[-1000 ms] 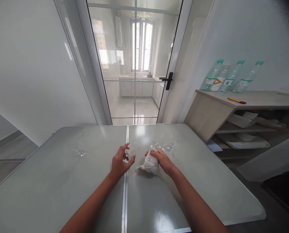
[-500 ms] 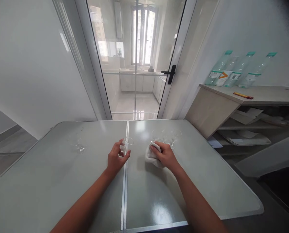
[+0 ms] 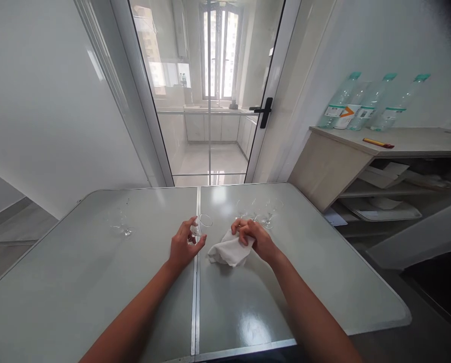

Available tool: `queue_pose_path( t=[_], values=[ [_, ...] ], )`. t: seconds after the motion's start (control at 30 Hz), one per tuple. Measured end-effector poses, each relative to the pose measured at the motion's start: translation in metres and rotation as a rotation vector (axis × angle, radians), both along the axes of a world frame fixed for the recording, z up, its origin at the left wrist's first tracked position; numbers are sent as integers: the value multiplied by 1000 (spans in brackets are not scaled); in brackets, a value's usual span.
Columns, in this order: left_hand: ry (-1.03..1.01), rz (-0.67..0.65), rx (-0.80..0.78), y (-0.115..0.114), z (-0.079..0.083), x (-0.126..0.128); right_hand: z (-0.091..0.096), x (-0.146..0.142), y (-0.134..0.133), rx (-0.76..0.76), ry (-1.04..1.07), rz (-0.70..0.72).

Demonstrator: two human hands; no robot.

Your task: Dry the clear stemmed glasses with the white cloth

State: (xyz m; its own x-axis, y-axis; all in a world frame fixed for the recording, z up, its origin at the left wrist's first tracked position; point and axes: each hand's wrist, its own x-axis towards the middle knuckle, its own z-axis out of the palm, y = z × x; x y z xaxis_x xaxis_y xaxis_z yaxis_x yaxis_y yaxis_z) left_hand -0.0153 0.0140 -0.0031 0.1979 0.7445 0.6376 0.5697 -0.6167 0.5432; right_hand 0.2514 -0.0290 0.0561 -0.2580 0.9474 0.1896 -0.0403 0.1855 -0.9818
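My left hand (image 3: 183, 247) is closed around a small clear stemmed glass (image 3: 202, 224), held tilted just above the grey table (image 3: 97, 282) near its centre seam. My right hand (image 3: 256, 237) pinches a crumpled white cloth (image 3: 228, 252) that hangs down onto the table, right of the glass. Just beyond my right hand stand a few more clear glasses (image 3: 267, 214). One lone clear glass (image 3: 124, 227) stands on the left half of the table.
A glass sliding door (image 3: 210, 91) with a black handle (image 3: 263, 111) lies past the table. To the right is a wooden shelf unit (image 3: 361, 151) with three plastic bottles (image 3: 369, 103), a yellow tool (image 3: 379, 143) and papers below.
My left hand closed on the glass and lifted it. My right hand pressed the cloth on the table, then raised it, so the cloth now hangs from my fingers.
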Motion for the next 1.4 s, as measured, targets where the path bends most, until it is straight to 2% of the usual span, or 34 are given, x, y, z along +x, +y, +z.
queue_pose_path(
  t=[0.13,0.27,0.37,0.5,0.6,0.7,0.8,0.9,1.0,1.07,1.17,1.3,1.4],
  values=[
    [36,-33,-9,-1,0,-1,-6,-5,3,87,-253,-145],
    [73,-69,10,-1,0,0,6,-5,-2,301,-268,-142],
    [74,-60,14,-2,1,0,10,-3,-4,387,-341,-113],
    [67,-46,13,-1,1,0,-9,-3,3,329,-552,-19],
    [84,-51,24,-1,1,0,-26,-4,10,179,-584,-75],
    [116,-70,26,-2,1,0,-27,-5,10,-41,-456,-103],
    [146,-77,22,-3,2,0,-14,-3,6,-167,-95,-184],
    [182,-98,34,-4,2,-1,-2,-4,3,-106,190,-346],
    [221,-133,57,-5,1,1,1,-10,0,18,152,-408],
    [238,-146,63,-6,0,3,-1,-17,-3,108,0,-342],
    [266,-156,85,-9,0,5,-2,-29,-10,187,-222,-123],
    [360,-246,217,-15,-1,6,-2,-33,-16,174,-331,114],
    [394,-310,247,-18,-2,7,-6,-28,-14,242,-411,229]
  ],
)
